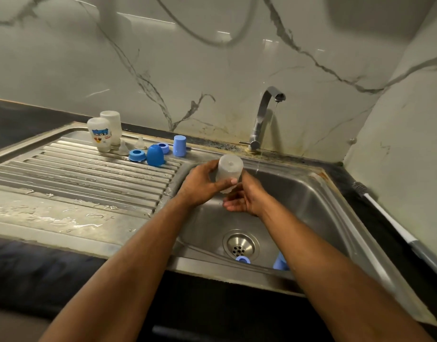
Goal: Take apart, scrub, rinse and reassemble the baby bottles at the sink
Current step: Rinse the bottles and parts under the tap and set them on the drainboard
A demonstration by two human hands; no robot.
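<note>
My left hand grips a clear baby bottle body, held base-up over the sink basin. Just below the bottle's mouth is my right hand, its fingers loosely curled and touching the lower end; whether it holds anything is hidden. On the drainboard two more bottle bodies stand upside down. Beside them lie clear teats, blue collar rings and blue caps. Another blue ring and a blue part sit in the basin near the drain.
The tap at the back runs a thin stream of water into the basin. A bottle brush handle lies along the dark counter on the right. The marble wall rises close behind the sink. The drainboard is wet.
</note>
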